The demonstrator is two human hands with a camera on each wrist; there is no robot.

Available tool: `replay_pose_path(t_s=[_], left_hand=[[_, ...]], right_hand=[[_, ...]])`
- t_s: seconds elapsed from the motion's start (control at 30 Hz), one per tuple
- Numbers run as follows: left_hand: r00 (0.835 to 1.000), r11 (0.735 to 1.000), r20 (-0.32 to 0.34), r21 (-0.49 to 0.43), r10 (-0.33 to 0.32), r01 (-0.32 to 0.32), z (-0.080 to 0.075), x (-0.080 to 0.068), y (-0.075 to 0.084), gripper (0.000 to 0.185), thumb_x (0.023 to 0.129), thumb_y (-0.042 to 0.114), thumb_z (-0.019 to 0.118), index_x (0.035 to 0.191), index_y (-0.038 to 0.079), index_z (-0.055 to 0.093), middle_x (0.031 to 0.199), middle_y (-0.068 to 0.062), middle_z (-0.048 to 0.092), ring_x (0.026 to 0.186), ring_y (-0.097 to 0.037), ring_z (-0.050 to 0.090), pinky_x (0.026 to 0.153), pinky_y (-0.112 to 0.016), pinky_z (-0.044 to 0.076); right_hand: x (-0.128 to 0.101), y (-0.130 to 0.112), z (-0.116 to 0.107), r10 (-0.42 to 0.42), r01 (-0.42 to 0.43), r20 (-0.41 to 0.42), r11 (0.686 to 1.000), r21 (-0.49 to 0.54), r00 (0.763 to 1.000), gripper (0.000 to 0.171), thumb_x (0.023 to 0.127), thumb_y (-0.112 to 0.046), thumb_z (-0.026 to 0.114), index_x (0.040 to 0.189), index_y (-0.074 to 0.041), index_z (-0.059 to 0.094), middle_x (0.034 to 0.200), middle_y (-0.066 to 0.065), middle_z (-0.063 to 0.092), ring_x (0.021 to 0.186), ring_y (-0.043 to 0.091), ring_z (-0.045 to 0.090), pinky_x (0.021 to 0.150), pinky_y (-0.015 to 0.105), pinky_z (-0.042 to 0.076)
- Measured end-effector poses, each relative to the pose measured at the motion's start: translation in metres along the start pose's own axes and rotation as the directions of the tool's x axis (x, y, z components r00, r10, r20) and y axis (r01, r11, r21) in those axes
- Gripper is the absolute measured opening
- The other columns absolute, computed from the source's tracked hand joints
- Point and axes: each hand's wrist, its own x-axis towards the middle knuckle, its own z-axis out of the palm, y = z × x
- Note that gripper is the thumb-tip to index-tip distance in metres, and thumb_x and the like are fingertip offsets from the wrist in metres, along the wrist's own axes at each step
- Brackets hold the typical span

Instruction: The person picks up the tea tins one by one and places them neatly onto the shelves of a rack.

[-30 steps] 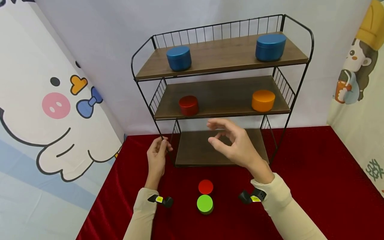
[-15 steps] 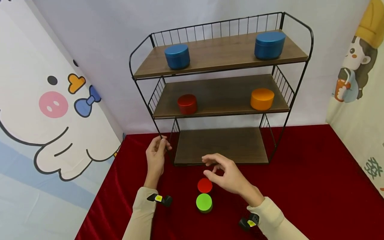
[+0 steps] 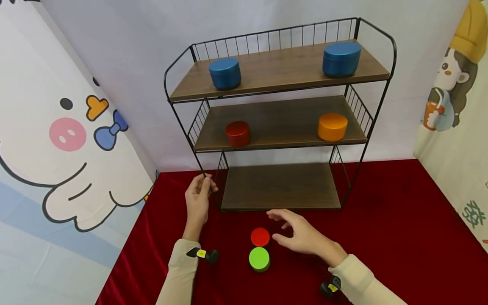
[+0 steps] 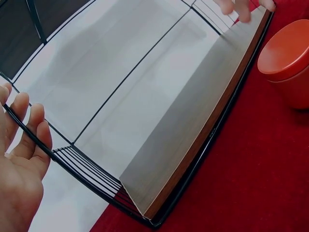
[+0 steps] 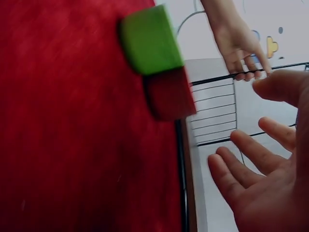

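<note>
The person's right hand (image 3: 301,235) hovers low over the red cloth (image 3: 400,220), fingers spread and loosely bent, holding nothing; its fingertips sit just to the right of the red tin (image 3: 260,237) without touching it. From the right wrist view the palm is open, with the fingers (image 5: 241,166) fanned toward the rack. The left hand (image 3: 198,199) is raised at the lower left corner of the wire rack (image 3: 179,116), its fingers curled round the thin black upright there; in the left wrist view the wire runs across those fingers (image 4: 29,130).

The red tin stands on the cloth just in front of the rack's bottom shelf (image 3: 280,186), and a green tin (image 3: 259,259) sits just beside it, nearer the person; whether they touch I cannot tell. On the middle shelf a darker red tin (image 3: 238,133) stands at the left and an orange tin (image 3: 332,126) at the right. The top shelf carries two blue tins (image 3: 225,73), one at each end. Cartoon-printed panels (image 3: 72,135) close in both sides. Nothing lies between the right hand and the red tin.

A second ago the right hand was up in front of the bottom shelf; it has since dropped and drawn back to the cloth beside the red tin. The left hand has stayed on the upright, and the tins have not shifted.
</note>
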Motion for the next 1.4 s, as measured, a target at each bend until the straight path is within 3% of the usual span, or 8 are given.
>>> replay_pose_path(t_s=[0.13,0.33,0.5,0.77,0.87,1.0,1.13,1.4], left_hand=[[1.000,1.000,0.000,0.000,0.003,-0.003,0.000,0.000,0.000,0.016,0.107,0.016,0.057,0.112,0.003,0.066,0.088,-0.002,0.066,0.077,-0.013,0.066,0.075,-0.023,0.059],[1.000,1.000,0.004,0.006,0.010,-0.010,0.000,0.000,-0.001,0.022,0.107,0.016,0.057,0.114,-0.003,0.064,0.088,-0.002,0.066,0.078,-0.013,0.066,0.075,-0.023,0.059],[1.000,1.000,0.004,0.009,0.008,-0.008,-0.001,0.000,0.000,0.027,0.107,0.016,0.057,0.116,-0.009,0.061,0.088,-0.002,0.066,0.078,-0.013,0.066,0.075,-0.023,0.059],[1.000,1.000,0.004,-0.009,0.008,-0.008,0.000,-0.001,0.000,0.017,0.107,0.016,0.058,0.112,0.003,0.066,0.088,-0.003,0.066,0.078,-0.013,0.066,0.075,-0.024,0.060],[1.000,1.000,0.007,-0.009,0.007,-0.006,0.000,-0.001,-0.001,0.026,0.107,0.016,0.057,0.115,-0.007,0.063,0.088,-0.002,0.066,0.078,-0.013,0.065,0.076,-0.023,0.060],[1.000,1.000,0.006,-0.007,0.004,-0.004,0.000,-0.001,0.000,0.028,0.107,0.016,0.057,0.117,-0.010,0.061,0.088,-0.003,0.066,0.078,-0.013,0.066,0.076,-0.023,0.060],[1.000,1.000,0.004,-0.012,0.006,-0.006,0.000,-0.001,0.000,0.017,0.107,0.015,0.057,0.113,0.002,0.066,0.088,-0.005,0.066,0.078,-0.014,0.066,0.076,-0.024,0.060],[1.000,1.000,0.006,-0.022,0.010,-0.010,-0.001,-0.001,-0.001,0.016,0.107,0.015,0.057,0.113,0.004,0.067,0.088,-0.006,0.066,0.078,-0.014,0.066,0.075,-0.024,0.060]], right_hand=[[-0.003,0.005,-0.003,0.017,-0.012,0.073,0.998,-0.070,0.997,0.064,0.095,-0.011,0.072,0.153,-0.007,0.044,0.151,0.014,0.052,0.136,0.032,0.053,0.103,0.050,0.054],[-0.001,0.008,-0.003,0.076,-0.058,0.141,0.991,-0.124,0.987,0.070,0.093,-0.006,0.070,0.156,-0.013,0.041,0.157,0.009,0.045,0.142,0.034,0.046,0.112,0.060,0.044],[0.009,0.010,0.004,0.073,-0.060,0.193,0.996,-0.069,0.979,0.074,0.093,-0.001,0.069,0.159,-0.011,0.036,0.159,0.010,0.041,0.143,0.032,0.047,0.110,0.050,0.049],[0.020,0.011,0.014,0.060,-0.049,0.223,0.997,-0.056,0.973,0.074,0.092,-0.001,0.069,0.158,-0.007,0.035,0.153,0.016,0.046,0.133,0.031,0.055,0.107,0.046,0.052],[0.022,0.011,0.016,0.056,-0.044,0.227,0.997,-0.057,0.972,0.073,0.092,-0.001,0.069,0.157,-0.005,0.036,0.151,0.017,0.049,0.129,0.030,0.057,0.105,0.044,0.053],[0.024,0.012,0.019,0.041,-0.028,0.233,0.998,-0.058,0.972,0.069,0.091,0.001,0.069,0.154,-0.002,0.041,0.147,0.017,0.052,0.125,0.030,0.058,0.104,0.042,0.054],[0.025,0.014,0.022,0.032,-0.014,0.233,0.997,-0.079,0.972,0.066,0.090,0.001,0.070,0.151,-0.001,0.044,0.143,0.017,0.055,0.122,0.028,0.060,0.102,0.040,0.055],[0.026,0.014,0.023,0.028,-0.002,0.233,0.994,-0.111,0.972,0.062,0.091,-0.001,0.070,0.149,0.001,0.047,0.140,0.017,0.057,0.119,0.027,0.062,0.101,0.037,0.056]])
